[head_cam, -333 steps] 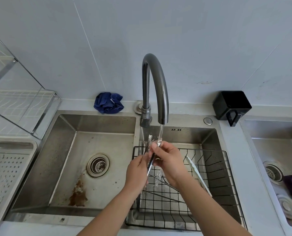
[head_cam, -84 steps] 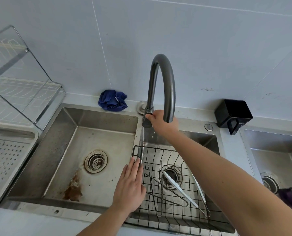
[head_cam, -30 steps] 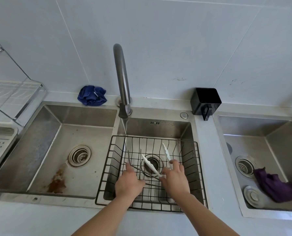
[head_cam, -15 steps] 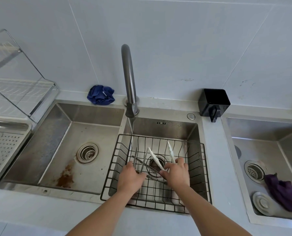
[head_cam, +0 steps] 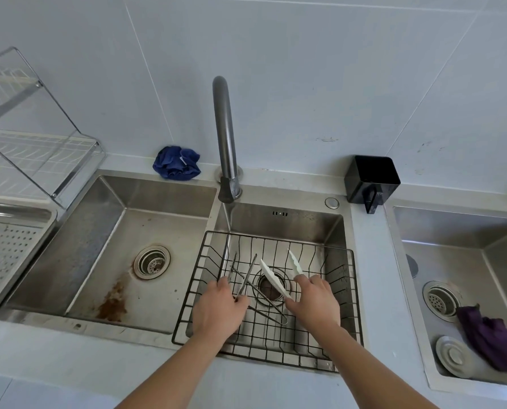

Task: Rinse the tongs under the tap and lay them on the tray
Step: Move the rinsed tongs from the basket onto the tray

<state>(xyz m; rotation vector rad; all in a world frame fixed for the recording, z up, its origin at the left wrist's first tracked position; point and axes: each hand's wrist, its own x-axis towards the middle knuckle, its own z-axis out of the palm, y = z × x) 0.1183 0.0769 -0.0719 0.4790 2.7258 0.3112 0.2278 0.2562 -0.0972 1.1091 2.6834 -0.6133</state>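
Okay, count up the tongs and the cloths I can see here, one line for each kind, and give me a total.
All-metal tongs: 2, one in the left hand, at, and one lying in the wire basket, at.
White-tipped tongs: 1, in the right hand, at.
Cloths: 2, blue and purple.
Total: 5.

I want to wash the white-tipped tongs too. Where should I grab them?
Grab the white-tipped tongs at the joined handle end, coming from the near side as the right hand does. The white tips point away toward the tap, leaving them free for rinsing.
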